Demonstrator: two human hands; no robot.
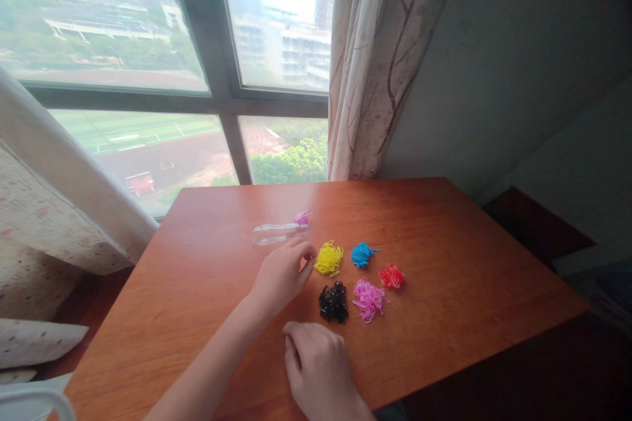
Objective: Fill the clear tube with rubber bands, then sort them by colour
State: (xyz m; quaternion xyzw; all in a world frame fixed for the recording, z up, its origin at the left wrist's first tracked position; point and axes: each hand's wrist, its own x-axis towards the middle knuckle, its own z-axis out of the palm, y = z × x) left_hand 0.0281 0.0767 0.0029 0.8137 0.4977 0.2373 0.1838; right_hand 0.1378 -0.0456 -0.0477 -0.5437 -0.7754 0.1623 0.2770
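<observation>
Five small heaps of loop bands lie on the wooden table (212, 302): yellow bands (329, 258), blue bands (363, 254), red bands (392, 276), pink bands (369, 300) and black bands (334, 302). My left hand (286, 270) is at the left edge of the yellow heap, thumb and fingertips drawn together. Whether a band is between them is too small to tell. Nearer to me, below the black heap, my right hand (318, 365) rests with curled fingers; anything inside it is hidden. Beyond my left hand lies a clear, elongated plastic thing (276, 234), partly covered by that hand.
A small pink bunch (302, 217) sits at the right end of the clear plastic thing. Behind the table are a window (222, 102) and a patterned curtain (360, 66); another curtain (64, 191) hangs at the left. A white curved rail (37, 401) shows at bottom left.
</observation>
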